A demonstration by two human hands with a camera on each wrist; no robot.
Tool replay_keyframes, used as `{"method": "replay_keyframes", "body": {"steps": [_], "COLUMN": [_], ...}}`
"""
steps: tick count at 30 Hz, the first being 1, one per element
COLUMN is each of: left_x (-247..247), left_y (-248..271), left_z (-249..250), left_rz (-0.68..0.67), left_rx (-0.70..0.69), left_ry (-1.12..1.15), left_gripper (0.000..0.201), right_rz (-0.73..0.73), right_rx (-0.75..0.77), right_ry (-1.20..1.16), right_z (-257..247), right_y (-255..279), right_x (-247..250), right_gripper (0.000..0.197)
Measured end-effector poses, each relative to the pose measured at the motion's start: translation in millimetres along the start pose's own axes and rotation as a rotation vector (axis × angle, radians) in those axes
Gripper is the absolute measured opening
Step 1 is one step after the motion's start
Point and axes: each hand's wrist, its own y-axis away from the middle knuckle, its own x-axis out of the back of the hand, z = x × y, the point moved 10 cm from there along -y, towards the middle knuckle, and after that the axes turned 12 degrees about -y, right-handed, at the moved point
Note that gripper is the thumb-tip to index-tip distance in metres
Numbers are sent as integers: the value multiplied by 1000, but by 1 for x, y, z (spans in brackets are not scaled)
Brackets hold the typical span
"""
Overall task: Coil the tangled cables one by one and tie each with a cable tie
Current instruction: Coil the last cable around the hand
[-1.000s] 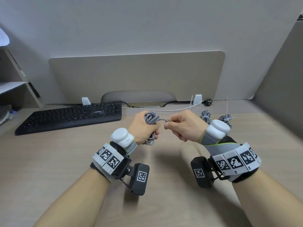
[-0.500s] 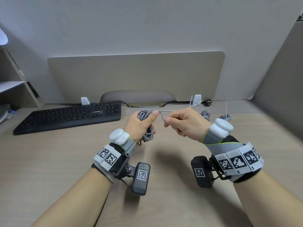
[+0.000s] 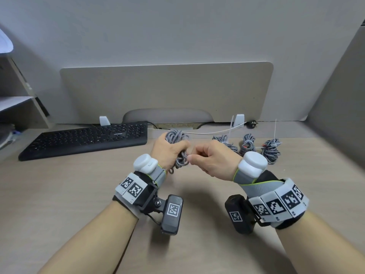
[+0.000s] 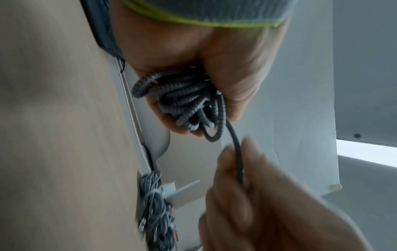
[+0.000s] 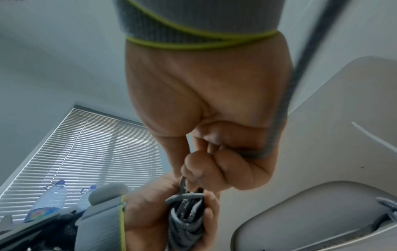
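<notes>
Grey braided cable (image 3: 176, 147), wound into a loose coil, sits in the left hand (image 3: 170, 151), whose fingers curl round the bundle's middle and hold it above the pale wooden desk (image 3: 79, 194). The right hand (image 3: 210, 159) is closed beside it, thumb and forefinger pinching the cable's free tail just where it leaves the coil; the rest of the tail runs back past the right wrist, as the right wrist view shows.

Judging from the loose loops spilling below the left fist, the main risk is that a pull on the tail drags turns out of the bundle, or that the left grip slackens and the coil springs open before any tie goes round it. The tail could also snag in those hanging loops.

Long axis of the coil runs roughly up and down through the left fist, tilted slightly away from the person, with loops showing above and below the hand.

Three tied grey cable bundles (image 3: 247, 144) lie on the desk near a black keyboard (image 3: 87, 138).
</notes>
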Motion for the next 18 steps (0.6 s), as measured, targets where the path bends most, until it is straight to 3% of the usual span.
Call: {"method": "replay_keyframes", "body": {"steps": [8,14,18], "left_x": [83,66,49], "left_y": [-23,-15,-7], "left_z": [9,30,40], "left_rz": [303,201,167], "left_rx": [-27,-132,-184], "left_ry": [173,22,22], "left_gripper": [21,23,24], "right_rz": [-77,-22,-89], "right_rx": [-158,-165,-189], "right_ry": [-120,-87,-142], "right_z": [22,20,20], "right_y": [3,1,5], "right_x": [6,9,-2], "right_gripper": [22,25,26]}}
